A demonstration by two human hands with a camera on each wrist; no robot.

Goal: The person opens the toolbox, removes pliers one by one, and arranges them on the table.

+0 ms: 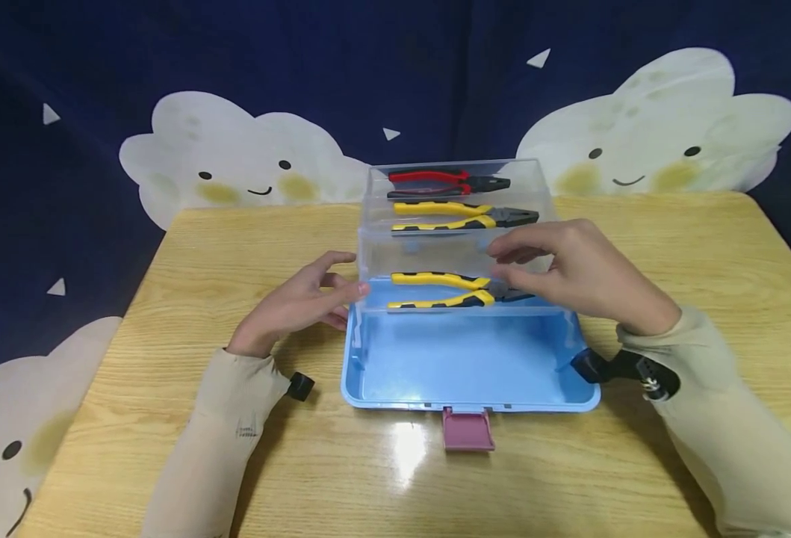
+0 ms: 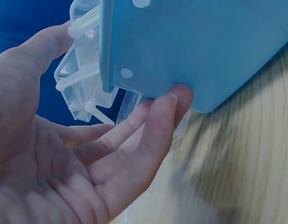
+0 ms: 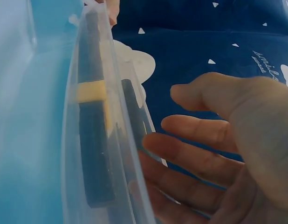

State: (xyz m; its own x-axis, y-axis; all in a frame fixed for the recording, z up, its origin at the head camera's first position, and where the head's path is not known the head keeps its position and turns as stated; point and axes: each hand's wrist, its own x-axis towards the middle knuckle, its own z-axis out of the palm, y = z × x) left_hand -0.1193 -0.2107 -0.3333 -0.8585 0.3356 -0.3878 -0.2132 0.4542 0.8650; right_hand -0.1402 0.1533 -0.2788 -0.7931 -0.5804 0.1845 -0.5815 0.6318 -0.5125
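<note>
A light blue toolbox stands open, with clear trays stepped up at its back. In the lower tray lie yellow-and-black pliers. Behind them, the upper tray holds another yellow-and-black pair and red-and-black pliers. My left hand is at the box's left end, thumb at the tray corner; the left wrist view shows its loosely bent fingers against the blue side wall. My right hand is over the trays' right end, fingers loosely bent with nothing between thumb and fingertips.
A pink latch hangs from the toolbox's front edge over the wooden table. Behind the table hangs a dark blue cloth with smiling clouds. White hinge arms link the trays to the box.
</note>
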